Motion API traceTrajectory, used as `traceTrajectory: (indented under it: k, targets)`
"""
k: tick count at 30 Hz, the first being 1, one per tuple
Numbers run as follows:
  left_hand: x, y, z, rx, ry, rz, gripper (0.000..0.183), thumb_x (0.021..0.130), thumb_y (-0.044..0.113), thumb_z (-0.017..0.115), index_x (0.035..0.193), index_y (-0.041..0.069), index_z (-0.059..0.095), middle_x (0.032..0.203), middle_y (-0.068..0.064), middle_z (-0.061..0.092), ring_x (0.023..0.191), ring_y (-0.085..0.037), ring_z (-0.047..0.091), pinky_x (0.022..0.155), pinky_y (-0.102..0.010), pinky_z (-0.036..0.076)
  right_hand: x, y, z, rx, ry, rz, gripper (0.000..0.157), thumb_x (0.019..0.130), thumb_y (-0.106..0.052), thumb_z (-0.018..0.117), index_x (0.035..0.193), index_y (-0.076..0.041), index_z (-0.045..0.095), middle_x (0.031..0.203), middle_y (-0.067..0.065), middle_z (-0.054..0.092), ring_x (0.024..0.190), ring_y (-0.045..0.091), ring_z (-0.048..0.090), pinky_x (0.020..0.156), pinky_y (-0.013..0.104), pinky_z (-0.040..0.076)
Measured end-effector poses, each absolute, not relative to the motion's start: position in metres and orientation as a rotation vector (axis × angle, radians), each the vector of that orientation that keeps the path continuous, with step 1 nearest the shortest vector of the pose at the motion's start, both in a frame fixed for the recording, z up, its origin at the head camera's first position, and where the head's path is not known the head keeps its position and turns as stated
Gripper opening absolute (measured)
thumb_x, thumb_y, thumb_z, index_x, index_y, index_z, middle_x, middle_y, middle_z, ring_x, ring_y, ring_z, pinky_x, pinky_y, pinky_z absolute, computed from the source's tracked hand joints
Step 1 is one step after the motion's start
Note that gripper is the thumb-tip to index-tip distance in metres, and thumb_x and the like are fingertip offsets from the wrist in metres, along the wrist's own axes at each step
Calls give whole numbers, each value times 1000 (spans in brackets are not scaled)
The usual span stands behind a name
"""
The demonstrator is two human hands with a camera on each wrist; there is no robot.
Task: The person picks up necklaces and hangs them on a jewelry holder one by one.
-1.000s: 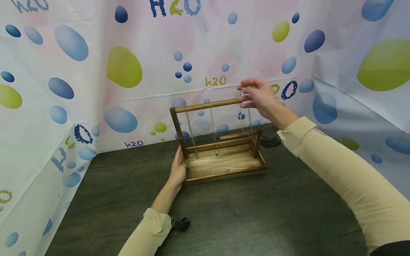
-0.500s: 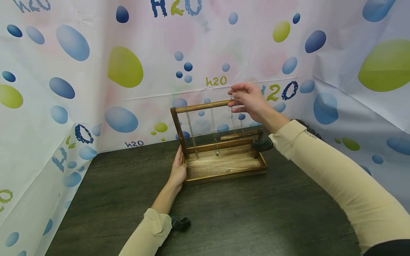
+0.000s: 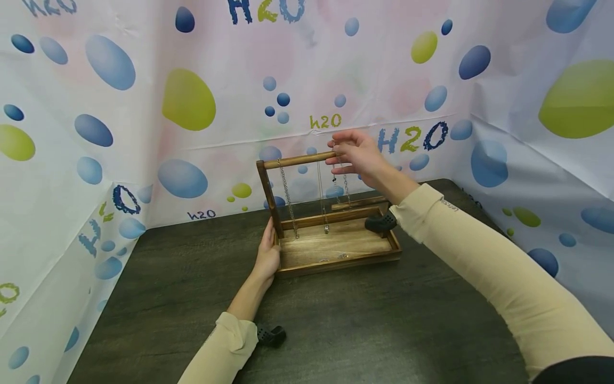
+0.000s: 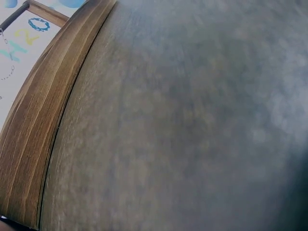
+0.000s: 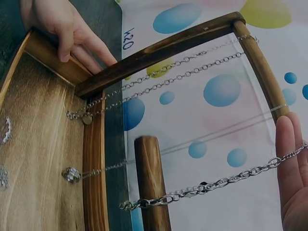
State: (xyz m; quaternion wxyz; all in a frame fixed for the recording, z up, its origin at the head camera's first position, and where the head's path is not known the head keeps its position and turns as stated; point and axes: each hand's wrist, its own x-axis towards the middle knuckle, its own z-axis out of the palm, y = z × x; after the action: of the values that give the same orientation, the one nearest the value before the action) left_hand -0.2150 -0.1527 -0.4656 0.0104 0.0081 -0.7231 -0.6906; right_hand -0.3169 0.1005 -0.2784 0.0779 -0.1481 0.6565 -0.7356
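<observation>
Chain (image 5: 226, 181) in half-curled right hand (image 3: 361, 158)

Head looks forward and down on the fingers (image 3: 352, 136). Left wrist faces the tabletop (image 4: 168, 120) closely; right wrist, near the right fingers (image 5: 287, 166), shares the tray (image 5: 43, 110) with head.

i'm at a table in a curtained-off nook; whether it belongs to a home, a shop or a studio i can't tell. behind the wooden stand (image 3: 355, 242) hangs a creased pale sheet (image 3: 384, 64), printed with blue ovals (image 3: 111, 62), green ovals (image 3: 189, 99) and "h2o" lettering (image 3: 412, 138), rather like a shower curtain. it turns corners and runs on, left and right of the stand, as makeshift walls. under the stand lies a dark wood-grained tabletop (image 3: 336, 325), reaching back to the sheet. silvery chains (image 5: 243, 177) on the stand add a jewellery-display touch.
</observation>
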Motion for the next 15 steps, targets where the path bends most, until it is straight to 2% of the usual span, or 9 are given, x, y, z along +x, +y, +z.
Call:
traceTrajectory:
  k: [7, 15]
  targets:
    - [-202, -148, -440, 11, -2262, -2173, 80, 91, -17, 25, 163, 9, 1, 167, -16, -4, 153, -30, -3, 121, -49, 6, -313, 90, -279, -456, 1941, -2200, 42, 104, -3, 50, 145, -1, 44, 140, 17, 53, 104, 33, 68, 78, 38, 59]
    - [-202, -149, -438, 8, -2273, -2166, 80, 92, -17, 26, 163, 11, 2, 167, -16, -4, 153, -29, -3, 121, -49, 7, -312, 81, -280, -462, 1905, -2231, 40, 103, 0, 50, 143, -1, 44, 142, 20, 52, 99, 29, 71, 85, 40, 57]
